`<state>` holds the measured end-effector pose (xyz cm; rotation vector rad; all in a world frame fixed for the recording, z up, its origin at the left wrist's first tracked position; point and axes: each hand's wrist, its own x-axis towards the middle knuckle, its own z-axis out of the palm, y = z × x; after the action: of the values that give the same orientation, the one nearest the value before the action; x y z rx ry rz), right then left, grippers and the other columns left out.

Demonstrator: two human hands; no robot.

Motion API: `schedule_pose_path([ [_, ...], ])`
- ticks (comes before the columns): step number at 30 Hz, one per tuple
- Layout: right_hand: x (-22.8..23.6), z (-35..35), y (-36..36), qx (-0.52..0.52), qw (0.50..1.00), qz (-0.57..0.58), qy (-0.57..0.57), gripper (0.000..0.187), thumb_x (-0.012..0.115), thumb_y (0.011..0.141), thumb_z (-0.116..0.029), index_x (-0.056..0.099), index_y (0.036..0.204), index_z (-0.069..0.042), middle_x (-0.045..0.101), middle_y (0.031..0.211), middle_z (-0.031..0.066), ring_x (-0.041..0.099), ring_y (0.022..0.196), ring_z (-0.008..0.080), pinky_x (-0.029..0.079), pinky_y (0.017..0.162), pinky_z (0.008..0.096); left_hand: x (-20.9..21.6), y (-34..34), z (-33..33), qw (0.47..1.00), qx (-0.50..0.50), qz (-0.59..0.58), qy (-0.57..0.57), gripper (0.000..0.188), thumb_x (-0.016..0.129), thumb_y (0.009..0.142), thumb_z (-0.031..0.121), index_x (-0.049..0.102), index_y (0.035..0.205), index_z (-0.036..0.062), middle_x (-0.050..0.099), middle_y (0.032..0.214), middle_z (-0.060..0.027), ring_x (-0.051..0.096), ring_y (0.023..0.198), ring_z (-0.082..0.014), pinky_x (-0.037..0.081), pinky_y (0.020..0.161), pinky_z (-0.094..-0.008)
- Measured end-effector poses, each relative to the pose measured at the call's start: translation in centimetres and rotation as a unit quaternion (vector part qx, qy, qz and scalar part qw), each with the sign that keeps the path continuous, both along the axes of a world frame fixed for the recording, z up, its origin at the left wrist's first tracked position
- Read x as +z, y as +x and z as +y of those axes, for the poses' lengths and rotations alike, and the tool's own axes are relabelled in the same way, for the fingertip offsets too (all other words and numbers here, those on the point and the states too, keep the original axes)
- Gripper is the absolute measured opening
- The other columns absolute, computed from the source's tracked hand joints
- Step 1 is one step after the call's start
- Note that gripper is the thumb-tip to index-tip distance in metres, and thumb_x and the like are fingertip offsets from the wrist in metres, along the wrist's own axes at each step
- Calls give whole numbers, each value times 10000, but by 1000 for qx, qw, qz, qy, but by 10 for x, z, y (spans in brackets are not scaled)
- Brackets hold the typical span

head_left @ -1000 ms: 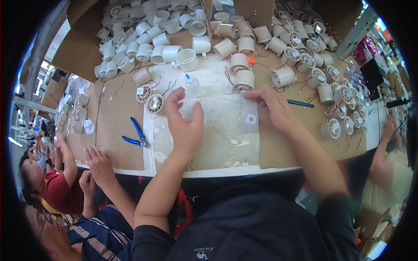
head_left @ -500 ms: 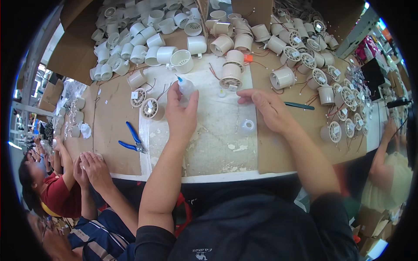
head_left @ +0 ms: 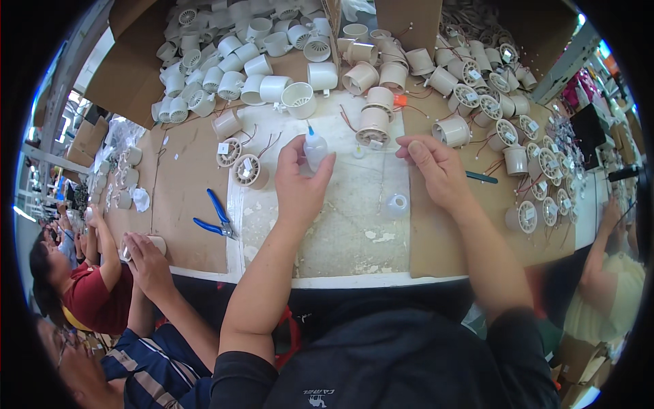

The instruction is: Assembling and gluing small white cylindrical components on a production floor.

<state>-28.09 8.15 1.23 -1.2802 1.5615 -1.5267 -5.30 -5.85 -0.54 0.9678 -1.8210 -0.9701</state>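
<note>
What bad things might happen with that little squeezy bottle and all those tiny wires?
1. The left hand grips the small squeeze bottle with its blue tip up; a hard squeeze might spill liquid onto the white mat.
2. The right hand reaches beside a fan part with thin wires; a snagged wire could tug it over.
3. The small clear cap lies loose and might roll away.

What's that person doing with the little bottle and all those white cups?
A person sits at a table crowded with white round fan housings. The left hand grips a small squeeze bottle with a blue tip. The right hand rests on the table, its fingertips near a housing with wires. Blue pliers lie to the left. Another person's hands work beside them.
</note>
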Motion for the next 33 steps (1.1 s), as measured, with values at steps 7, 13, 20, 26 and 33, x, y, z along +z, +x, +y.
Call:
schedule_pose_path([
  [7, 26, -3, 7, -75, 996, 21, -37, 308, 668, 1073, -257, 715, 1248, -9, 722, 1001, -1, 612, 912, 64, 494, 819, 231, 2, 5, 5, 1000, -5, 7, -21, 490, 874, 841, 186, 612, 1220, 20, 630, 1118, -110, 643, 978, -233, 535, 880, -361],
  [13, 25, 3, 5, -103, 994, 44, -15, 256, 687, 1045, -208, 737, 1204, -14, 706, 948, -15, 603, 843, 63, 502, 763, 236, -17, 1, -11, 997, 28, 67, -24, 501, 865, 860, 216, 619, 1248, 15, 653, 1127, -117, 630, 999, -224, 524, 897, -362],
  [20, 9, 10, 6, -91, 988, 122, 32, 214, 692, 1001, -171, 733, 1135, -10, 745, 978, 97, 687, 885, 161, 560, 801, 340, -44, 17, -39, 994, 64, -75, -36, 724, 817, 931, 283, 499, 1454, -104, 633, 1351, -211, 600, 1249, -293, 448, 1101, -394],
  [26, 0, 13, 10, -97, 990, 104, -7, 208, 707, 993, -199, 734, 1083, -13, 734, 859, 117, 692, 781, 223, 549, 730, 369, -25, 15, -29, 999, 28, -29, -2, 645, 761, 970, 140, 446, 1490, -78, 619, 1331, -168, 597, 1205, -251, 463, 1060, -367],
  [33, -6, 14, 9, -133, 982, 123, -61, 189, 693, 989, -194, 738, 1020, -13, 732, 833, 147, 695, 728, 263, 547, 686, 380, -26, 9, -19, 999, 34, 2, -12, 715, 757, 962, 126, 376, 1544, -43, 517, 1466, -193, 557, 1296, -291, 444, 1119, -391],
])
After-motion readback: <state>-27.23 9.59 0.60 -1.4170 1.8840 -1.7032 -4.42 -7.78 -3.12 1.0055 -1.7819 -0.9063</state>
